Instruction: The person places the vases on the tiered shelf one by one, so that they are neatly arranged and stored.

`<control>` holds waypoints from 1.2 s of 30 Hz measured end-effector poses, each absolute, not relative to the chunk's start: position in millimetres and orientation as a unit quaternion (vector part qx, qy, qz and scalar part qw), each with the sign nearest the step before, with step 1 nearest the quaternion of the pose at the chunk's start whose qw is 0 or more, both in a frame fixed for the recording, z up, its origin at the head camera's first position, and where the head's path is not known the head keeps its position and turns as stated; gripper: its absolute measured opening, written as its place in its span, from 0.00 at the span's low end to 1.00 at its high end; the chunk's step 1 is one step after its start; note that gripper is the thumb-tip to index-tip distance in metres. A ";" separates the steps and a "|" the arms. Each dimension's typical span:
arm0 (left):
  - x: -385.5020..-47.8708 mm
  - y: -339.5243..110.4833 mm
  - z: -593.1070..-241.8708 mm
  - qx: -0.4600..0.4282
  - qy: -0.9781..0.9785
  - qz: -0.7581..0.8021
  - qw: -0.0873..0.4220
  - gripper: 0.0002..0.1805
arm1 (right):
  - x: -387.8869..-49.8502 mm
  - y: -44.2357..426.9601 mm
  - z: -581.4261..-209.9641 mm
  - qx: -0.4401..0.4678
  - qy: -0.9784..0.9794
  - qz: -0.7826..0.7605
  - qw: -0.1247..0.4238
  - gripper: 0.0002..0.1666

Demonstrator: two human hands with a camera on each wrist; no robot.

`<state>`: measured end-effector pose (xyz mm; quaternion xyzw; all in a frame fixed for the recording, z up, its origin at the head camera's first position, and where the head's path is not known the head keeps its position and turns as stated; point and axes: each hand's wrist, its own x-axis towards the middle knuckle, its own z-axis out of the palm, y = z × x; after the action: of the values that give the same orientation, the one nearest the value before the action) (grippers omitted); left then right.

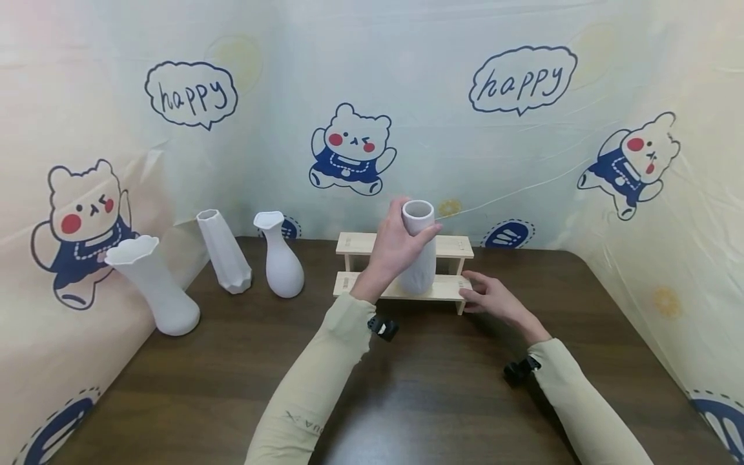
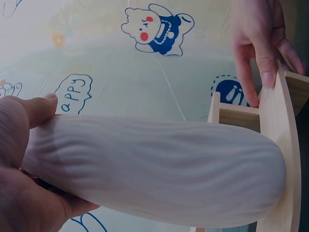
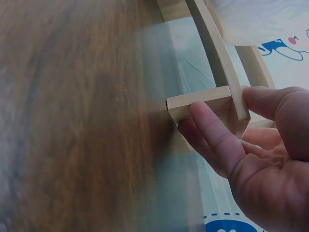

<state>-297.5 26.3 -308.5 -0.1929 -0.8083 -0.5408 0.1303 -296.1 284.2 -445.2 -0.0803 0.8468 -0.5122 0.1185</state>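
A white, ripple-textured vase (image 1: 420,268) stands on the lower front step of a two-tier wooden stand (image 1: 354,244). My left hand (image 1: 398,242) grips it near the rim, fingers round the back and thumb across the front. In the left wrist view the vase (image 2: 159,169) has its base against the step board (image 2: 285,145). My right hand (image 1: 494,298) holds the right end of the lower step; in the right wrist view the hand (image 3: 260,159) has its thumb on the board's top and fingers against the end support (image 3: 203,101).
Three other white vases stand at the left of the brown table (image 1: 232,387): a wavy-rimmed one (image 1: 157,287), a faceted one (image 1: 225,255) and a round-bellied one (image 1: 281,261). A patterned cloth (image 1: 261,129) hangs behind and at both sides.
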 end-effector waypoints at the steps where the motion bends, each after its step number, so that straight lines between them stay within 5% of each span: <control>1: -297.5 26.5 -309.5 -0.192 -0.807 -0.543 0.130 0.36 | -296.5 284.4 -444.9 -0.080 0.847 -0.512 0.120 0.42; 36: -303.2 38.8 -309.1 -0.180 -0.835 -0.508 0.107 0.38 | -298.3 284.3 -441.3 -0.075 0.845 -0.511 0.142 0.46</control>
<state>-303.2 38.8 -309.1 -0.1803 -0.8353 -0.5081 0.1074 -298.3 284.3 -441.3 -0.0754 0.8446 -0.5108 0.1418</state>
